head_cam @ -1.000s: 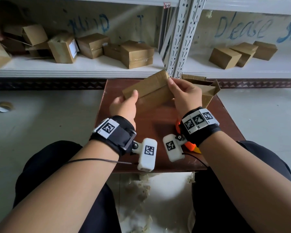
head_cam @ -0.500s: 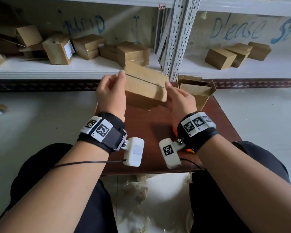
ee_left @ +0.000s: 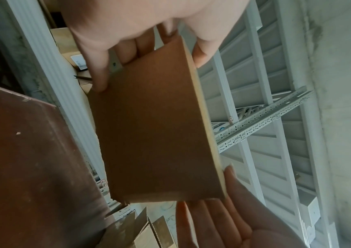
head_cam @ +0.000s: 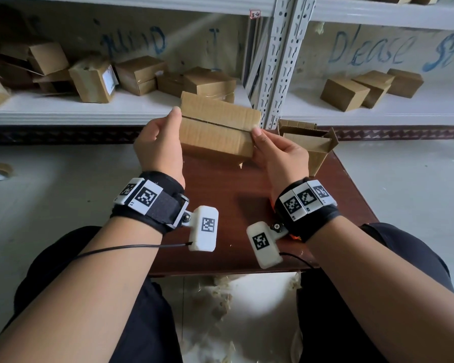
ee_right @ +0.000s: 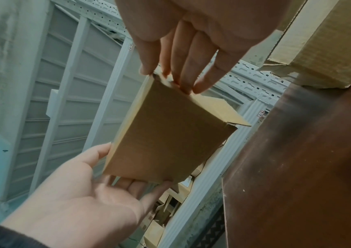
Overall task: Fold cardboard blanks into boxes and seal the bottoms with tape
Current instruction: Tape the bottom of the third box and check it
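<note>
Above the table (head_cam: 220,205), both hands grip the box (head_cam: 218,129) by its ends; long axis left-right, flap seam facing up.

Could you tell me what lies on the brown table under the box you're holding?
Bare tabletop shows beneath the box; an orange object is mostly hidden under the right wrist.

Tan cardboard box (head_cam: 216,127), reddish-brown table (head_cam: 226,205), white shelf (head_cam: 63,111), black-and-white checkered wristbands (head_cam: 142,197).
</note>
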### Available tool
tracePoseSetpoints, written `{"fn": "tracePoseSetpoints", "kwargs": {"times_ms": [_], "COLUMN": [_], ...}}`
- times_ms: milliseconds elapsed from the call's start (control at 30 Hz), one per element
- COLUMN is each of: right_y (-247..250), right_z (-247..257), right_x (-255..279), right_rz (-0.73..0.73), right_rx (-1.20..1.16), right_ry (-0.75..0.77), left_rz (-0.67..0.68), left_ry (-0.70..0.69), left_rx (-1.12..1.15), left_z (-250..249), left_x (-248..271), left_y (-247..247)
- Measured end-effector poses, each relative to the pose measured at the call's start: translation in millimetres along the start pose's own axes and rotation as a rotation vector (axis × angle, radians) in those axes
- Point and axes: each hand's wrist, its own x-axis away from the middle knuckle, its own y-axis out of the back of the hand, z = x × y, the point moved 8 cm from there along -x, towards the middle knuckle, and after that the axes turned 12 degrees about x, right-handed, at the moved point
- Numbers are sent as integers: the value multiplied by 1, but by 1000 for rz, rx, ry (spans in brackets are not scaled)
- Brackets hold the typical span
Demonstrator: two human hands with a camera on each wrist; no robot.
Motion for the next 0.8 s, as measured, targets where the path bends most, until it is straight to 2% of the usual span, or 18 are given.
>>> {"fn": "tracePoseSetpoints", "kwargs": {"times_ms": [267, 400, 567, 700, 800], "right_y": [1, 2, 3, 2, 6], "right_z": [-6, -9, -6, -3, 3], "right_x": [-2, -4, -3, -2, -1], "right_rz": [3, -23, -34, -8, -49], "right_rx": [28, 36, 31, 149, 243], "right_ry": [-22, -24, -42, -24, 4], "left_rz": [-33, 0, 18, 13, 29], "left_ry": [-50, -85, -33, 1, -27], "left_rx": [-70, -118, -125, -132, -189], "left_z": [1, -2, 0, 3, 4], "left_x": [-5, -5, -6, -10, -10], "left_y": [6, 5, 5, 7, 5]}}
